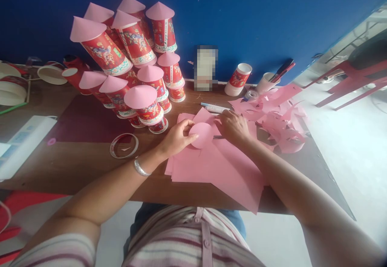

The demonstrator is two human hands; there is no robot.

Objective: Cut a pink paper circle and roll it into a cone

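Observation:
A pink paper circle (201, 136) is pinched between the thumb and fingers of my left hand (180, 136), just over a stack of pink paper sheets (208, 166). My right hand (232, 126) is palm down above the right part of the stack, its fingers curled. Grey metal blades of scissors (218, 137) stick out to the left beneath it; the handles are hidden by the hand. Beyond the right fingertips lie a white pen (216, 109) and a thin blue one. Pink paper offcuts (278, 117) are heaped right of the hand.
Red paper cups with pink paper cones (140, 96) stand stacked at the back left. A roll of tape (123, 146) lies on the brown table. Another cup (238, 79), a pen holder (268, 82) and a small tape roll (251, 94) are along the blue wall.

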